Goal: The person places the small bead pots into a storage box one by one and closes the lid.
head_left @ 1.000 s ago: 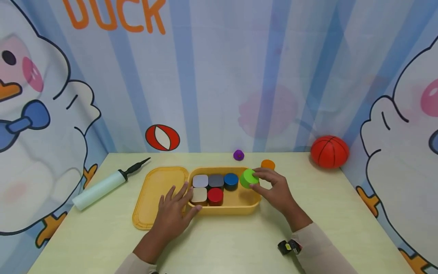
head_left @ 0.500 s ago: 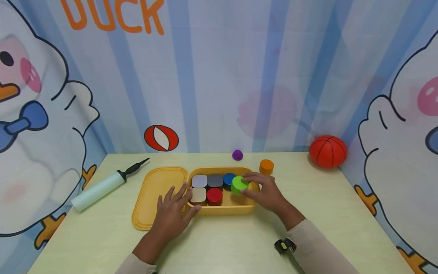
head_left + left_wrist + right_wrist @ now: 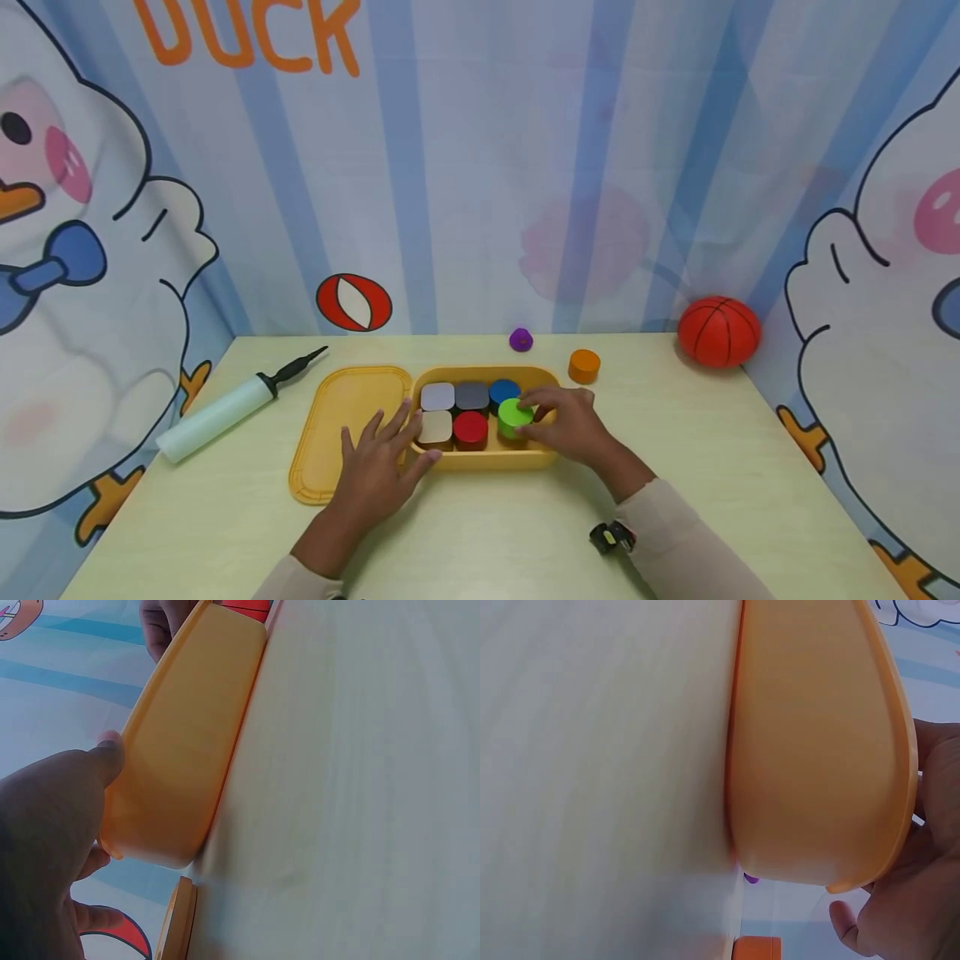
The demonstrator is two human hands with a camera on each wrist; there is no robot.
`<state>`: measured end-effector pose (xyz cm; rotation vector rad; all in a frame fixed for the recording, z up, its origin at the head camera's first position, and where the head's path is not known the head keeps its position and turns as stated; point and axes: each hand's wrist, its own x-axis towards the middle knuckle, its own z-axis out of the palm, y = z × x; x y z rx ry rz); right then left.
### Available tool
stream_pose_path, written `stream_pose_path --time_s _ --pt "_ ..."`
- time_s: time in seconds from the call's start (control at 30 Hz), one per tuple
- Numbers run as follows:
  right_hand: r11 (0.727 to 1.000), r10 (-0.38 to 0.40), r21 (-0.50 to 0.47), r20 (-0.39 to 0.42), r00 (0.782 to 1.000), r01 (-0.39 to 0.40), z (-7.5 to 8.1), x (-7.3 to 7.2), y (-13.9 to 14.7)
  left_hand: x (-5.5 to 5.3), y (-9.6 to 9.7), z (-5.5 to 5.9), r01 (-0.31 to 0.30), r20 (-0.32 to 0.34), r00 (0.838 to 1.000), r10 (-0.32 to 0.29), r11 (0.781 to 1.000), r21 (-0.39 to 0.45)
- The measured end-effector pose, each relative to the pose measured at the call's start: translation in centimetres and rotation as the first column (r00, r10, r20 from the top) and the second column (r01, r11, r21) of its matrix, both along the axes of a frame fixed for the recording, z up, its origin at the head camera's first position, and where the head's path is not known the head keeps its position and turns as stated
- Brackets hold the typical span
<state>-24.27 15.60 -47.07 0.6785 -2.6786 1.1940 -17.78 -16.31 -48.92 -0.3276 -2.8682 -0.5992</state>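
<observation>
In the head view my right hand point(image 3: 568, 425) pinches a light green round block point(image 3: 513, 417) between thumb and fingers, inside the yellow oblong box point(image 3: 525, 459). The green block stands right of a red round block point(image 3: 471, 429) and in front of a blue round one point(image 3: 505, 395). My left hand point(image 3: 377, 477) lies with straight, spread fingers at the box's left end. Its thumb touches the rim, as the left wrist view of the box point(image 3: 180, 742) shows. In the right wrist view the box point(image 3: 817, 750) hides what my right hand point(image 3: 922, 885) pinches.
Cream point(image 3: 436, 427), lilac point(image 3: 437, 397) and grey point(image 3: 472, 396) square-topped blocks fill the box's left part. A yellow lid point(image 3: 315, 450) lies left of it, near a pale pump point(image 3: 221, 417). Behind are an orange block point(image 3: 584, 366), a purple piece point(image 3: 521, 339) and a red ball point(image 3: 719, 332).
My right hand has moved left and lowered the green block from above the box's right end to beside the red block. The left hand has stayed put.
</observation>
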Motion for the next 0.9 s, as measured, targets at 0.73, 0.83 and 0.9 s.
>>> stream_pose_path --time_s 0.73,0.83,0.9 --pt "0.991 -0.072 0.122 0.152 0.986 0.053 0.5 0.0 -1.1 -0.1 0.0 -0.1 -0.001 0.024 1.0 0.001 1.0 0.004" --pt "0.992 -0.072 0.113 0.167 0.983 0.054 0.5 0.0 -1.1 -0.1 0.1 -0.1 -0.004 0.025 1.0 0.004 1.0 0.002" --pt "0.993 -0.073 0.107 0.172 0.982 0.055 0.6 0.0 -1.1 -0.2 0.1 -0.1 -0.005 0.026 1.0 0.005 1.0 0.001"
